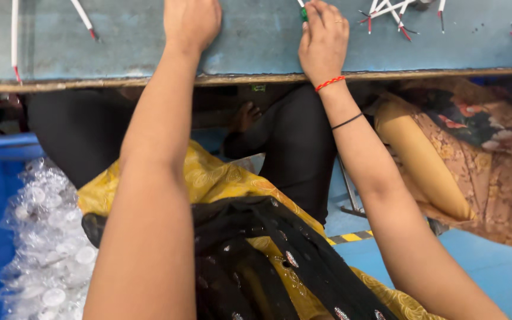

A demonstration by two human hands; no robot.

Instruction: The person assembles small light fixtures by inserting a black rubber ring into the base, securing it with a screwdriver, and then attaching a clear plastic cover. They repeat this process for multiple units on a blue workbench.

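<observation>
Right now your right hand (323,37) rests near the front edge of the blue tabletop (120,47), fingers pinched around a small green-tipped piece (303,13); your left hand (191,21) lies on the tabletop beside it, and whether it grips anything cannot be told, since its fingers run out of view. White wires with red ends (389,12) lie scattered toward the far right corner. So close to the edge, the piece could slip into your lap or the bag of clear plastic caps (45,237) below.
</observation>
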